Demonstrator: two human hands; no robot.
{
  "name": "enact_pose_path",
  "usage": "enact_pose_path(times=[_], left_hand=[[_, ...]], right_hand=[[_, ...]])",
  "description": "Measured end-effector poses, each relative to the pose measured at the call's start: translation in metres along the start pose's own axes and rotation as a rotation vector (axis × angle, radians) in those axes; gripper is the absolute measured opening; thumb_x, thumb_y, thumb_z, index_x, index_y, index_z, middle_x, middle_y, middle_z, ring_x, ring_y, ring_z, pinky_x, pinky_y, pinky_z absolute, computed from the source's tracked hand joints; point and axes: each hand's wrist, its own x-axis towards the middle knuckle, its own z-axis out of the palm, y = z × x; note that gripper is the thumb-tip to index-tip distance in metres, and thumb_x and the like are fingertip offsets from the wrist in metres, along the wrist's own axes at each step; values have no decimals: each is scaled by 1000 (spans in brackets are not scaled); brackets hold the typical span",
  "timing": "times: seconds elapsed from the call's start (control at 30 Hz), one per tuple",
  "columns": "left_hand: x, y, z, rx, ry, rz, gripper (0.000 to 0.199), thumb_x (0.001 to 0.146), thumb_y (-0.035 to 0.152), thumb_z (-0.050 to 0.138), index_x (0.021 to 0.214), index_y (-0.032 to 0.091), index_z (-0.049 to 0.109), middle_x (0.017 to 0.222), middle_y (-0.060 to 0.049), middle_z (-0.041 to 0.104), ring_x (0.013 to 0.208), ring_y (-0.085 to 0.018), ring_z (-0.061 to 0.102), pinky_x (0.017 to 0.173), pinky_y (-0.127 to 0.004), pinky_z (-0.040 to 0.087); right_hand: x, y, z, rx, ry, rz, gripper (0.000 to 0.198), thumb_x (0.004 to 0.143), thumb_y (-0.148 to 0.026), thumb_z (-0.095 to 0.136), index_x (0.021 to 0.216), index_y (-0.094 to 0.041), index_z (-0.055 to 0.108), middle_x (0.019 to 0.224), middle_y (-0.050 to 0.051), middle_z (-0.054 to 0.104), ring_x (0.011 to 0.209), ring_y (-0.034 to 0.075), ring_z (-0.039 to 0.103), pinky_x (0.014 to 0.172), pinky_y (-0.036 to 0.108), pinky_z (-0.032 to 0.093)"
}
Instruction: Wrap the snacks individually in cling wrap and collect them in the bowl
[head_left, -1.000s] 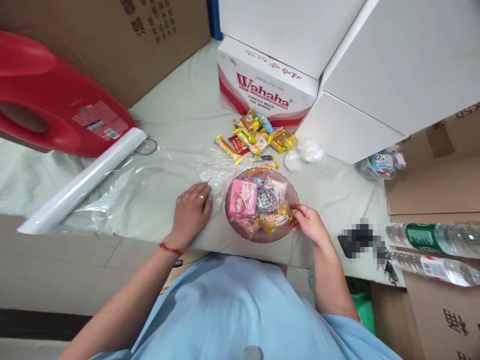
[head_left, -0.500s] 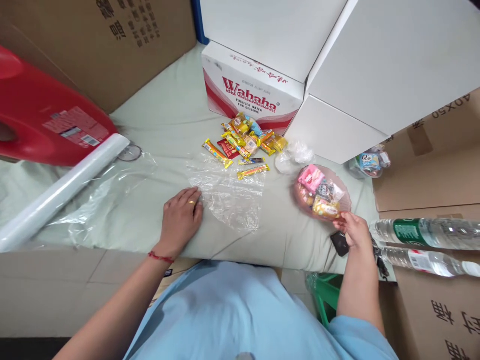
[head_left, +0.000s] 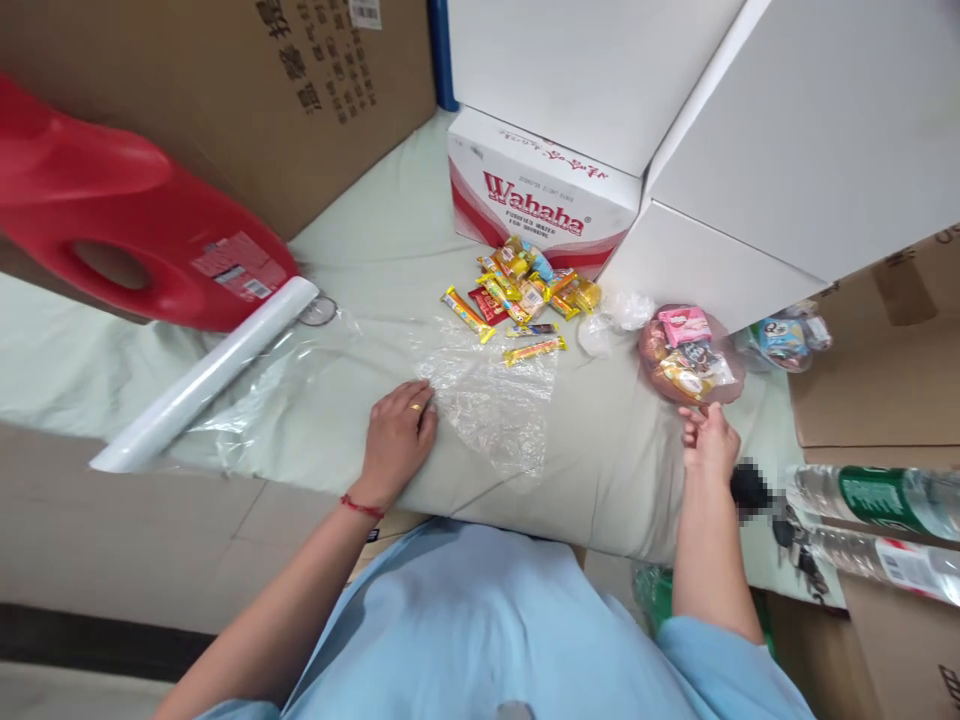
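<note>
A sheet of clear cling film [head_left: 491,405] is pinned flat on the pale green cloth [head_left: 360,250] by the left hand [head_left: 397,435], whose palm and fingers are pressed on its near edge. The right hand [head_left: 709,440] is held just below the pink glass plate [head_left: 731,370], loosely open and gripping nothing; whether its fingertips touch the rim cannot be told. The plate is seen already loaded with wrapped sweets and set down well right of the film. It looks unwrapped so far, judging from the bare film. Beyond the left hand, a pile of loose candies [head_left: 525,290] is left unsorted. Behind it, "Wahaha" is read on a red-and-white carton [head_left: 540,190]. Left of the hand a film roll [head_left: 206,375] is laid.
</note>
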Motion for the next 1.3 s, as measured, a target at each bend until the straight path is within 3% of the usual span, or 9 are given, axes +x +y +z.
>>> enact_pose_path(times=[0.1, 0.23, 0.3, 0.57, 0.7, 0.8, 0.93, 1.13, 1.3], left_hand=[[-2, -2, -1, -51, 4, -2, 38, 103, 34, 45, 120, 19, 75, 134, -13, 75, 132, -30, 65, 114, -51, 48], [-4, 0, -2, -52, -14, 25, 37, 104, 33, 45, 118, 19, 77, 134, -13, 76, 133, -31, 65, 113, -52, 48], [-4, 2, -2, -43, -23, 44, 37, 105, 33, 46, 119, 19, 77, 135, -13, 75, 134, -31, 65, 113, -53, 48], [-5, 4, 0, -54, -53, 75, 36, 106, 29, 47, 124, 18, 76, 140, -11, 73, 137, -30, 63, 115, -54, 47], [-5, 4, -1, -104, -72, 55, 36, 106, 28, 46, 126, 19, 76, 141, -11, 73, 139, -31, 62, 116, -56, 46], [-5, 4, -4, -210, -68, 16, 35, 106, 30, 48, 123, 21, 77, 139, -11, 74, 138, -30, 63, 117, -57, 46], [-5, -3, -16, -519, -54, -82, 34, 104, 38, 50, 117, 24, 79, 141, -9, 73, 138, -26, 63, 120, -52, 47], [1, -20, -36, -972, -60, -441, 41, 95, 54, 61, 111, 21, 80, 148, -12, 68, 142, -31, 60, 120, -50, 48], [2, 5, -66, -819, 175, -584, 32, 93, 48, 63, 100, 20, 76, 128, -11, 74, 108, -25, 72, 87, -38, 61]], right_hand=[[-63, 16, 25, -22, -42, -125, 36, 79, -51, 75, 92, -22, 58, 60, -11, 51, 43, 6, 37, 39, 16, 28], [-150, 23, 76, -329, -703, -220, 33, 87, -51, 68, 97, -20, 71, 72, -2, 65, 62, 13, 57, 59, 24, 47], [-173, 18, 105, -477, -868, -326, 33, 94, -48, 58, 97, -20, 74, 83, 2, 73, 72, 16, 64, 72, 28, 50], [-185, 12, 191, -1001, -960, -475, 23, 93, -40, 67, 102, -20, 74, 84, 3, 72, 78, 20, 63, 72, 29, 41], [-190, 15, 189, -829, -994, -540, 10, 90, -28, 64, 88, -21, 71, 88, 3, 67, 80, 18, 62, 78, 29, 47], [-198, 3, 170, -634, -984, -717, 12, 93, -33, 64, 93, -22, 70, 100, 7, 67, 100, 23, 64, 94, 36, 51], [-226, -11, 149, -527, -1186, -907, 14, 102, -31, 57, 103, -23, 70, 124, 12, 66, 114, 23, 65, 101, 39, 53], [-276, 14, 154, -913, -1413, -1041, 30, 109, -26, 44, 117, -22, 72, 144, 15, 64, 118, 26, 67, 89, 36, 59], [-294, 33, 171, -1166, -1376, -996, 35, 108, -19, 41, 127, -21, 70, 148, 15, 62, 107, 26, 71, 83, 37, 61]])
